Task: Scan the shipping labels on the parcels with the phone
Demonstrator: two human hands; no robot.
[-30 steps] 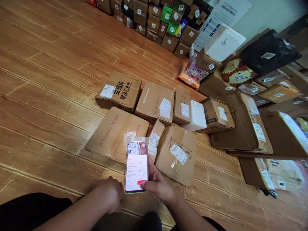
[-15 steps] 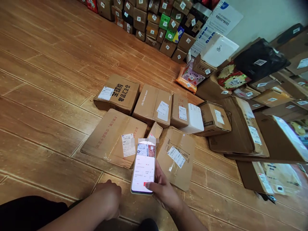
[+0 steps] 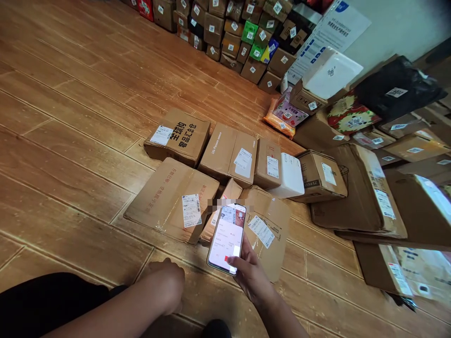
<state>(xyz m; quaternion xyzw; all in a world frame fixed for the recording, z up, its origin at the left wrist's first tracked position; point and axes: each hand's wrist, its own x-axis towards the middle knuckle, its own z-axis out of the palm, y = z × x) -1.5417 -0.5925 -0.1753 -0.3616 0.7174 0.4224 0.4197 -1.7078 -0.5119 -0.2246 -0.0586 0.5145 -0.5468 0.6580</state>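
My right hand [image 3: 253, 277] is wrapped round a smartphone [image 3: 224, 241], its thumb on a red button low on the lit screen. The phone hangs over a narrow carton [image 3: 231, 190] and the left edge of a labelled cardboard box [image 3: 280, 220], hiding parts of both. Left of it lies a wide, flat cardboard box [image 3: 158, 192] with red print and a white shipping label [image 3: 191, 211]. My left hand [image 3: 165, 284] is curled into a loose fist above the floor, nearest that flat box; its fingertips are mostly hidden.
Behind stands a row with a black-printed box [image 3: 190, 152], a plain carton [image 3: 220, 145], a smaller carton [image 3: 269, 157] and a white foam box [image 3: 292, 173]. Larger cartons [image 3: 355, 188] lie to the right. Stacked parcels [image 3: 213, 28] line the wall. Wooden floor [image 3: 70, 117] extends left.
The phone in my right hand has moved right and slightly up, and tilts more, showing more of the narrow carton. My left hand remains a fist. The whole view has shifted slightly.
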